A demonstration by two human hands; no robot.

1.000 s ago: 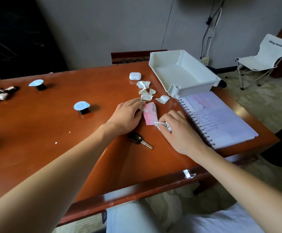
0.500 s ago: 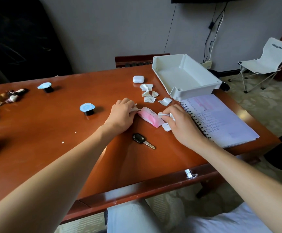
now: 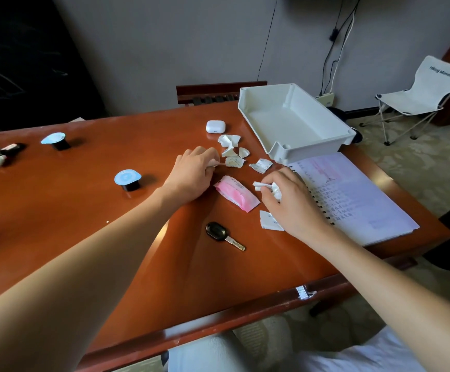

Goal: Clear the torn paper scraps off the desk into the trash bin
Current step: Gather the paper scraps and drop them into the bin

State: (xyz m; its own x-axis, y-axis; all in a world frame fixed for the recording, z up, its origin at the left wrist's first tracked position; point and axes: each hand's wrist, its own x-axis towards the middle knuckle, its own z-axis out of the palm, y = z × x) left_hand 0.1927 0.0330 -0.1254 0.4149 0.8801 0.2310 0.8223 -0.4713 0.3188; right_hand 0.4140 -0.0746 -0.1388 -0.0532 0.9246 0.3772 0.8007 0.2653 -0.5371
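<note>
Torn white paper scraps (image 3: 231,154) lie in a loose cluster just beyond the fingertips of the left hand (image 3: 191,174). Its thumb and forefinger pinch a small scrap (image 3: 217,164) at the cluster's near edge. The right hand (image 3: 292,202) is curled round a crumpled wad of scraps (image 3: 271,187). A flat printed scrap (image 3: 261,165) lies just beyond this hand, and another flat scrap (image 3: 267,220) pokes out from under its palm.

The hands are apart, with a pink plastic packet (image 3: 236,193) lying between them. A black-headed car key (image 3: 222,233) lies nearer the person than both hands. Under and to the right of the right hand is an open spiral notebook (image 3: 353,194), and beyond it stands a white plastic tray (image 3: 293,124). A white earbud case (image 3: 215,126) sits beyond the cluster. Left of the left hand stands a small black cup with a pale blue lid (image 3: 127,179), and farther left a second such cup (image 3: 56,140). All of this rests on the glossy red-brown wooden desk (image 3: 70,189).
</note>
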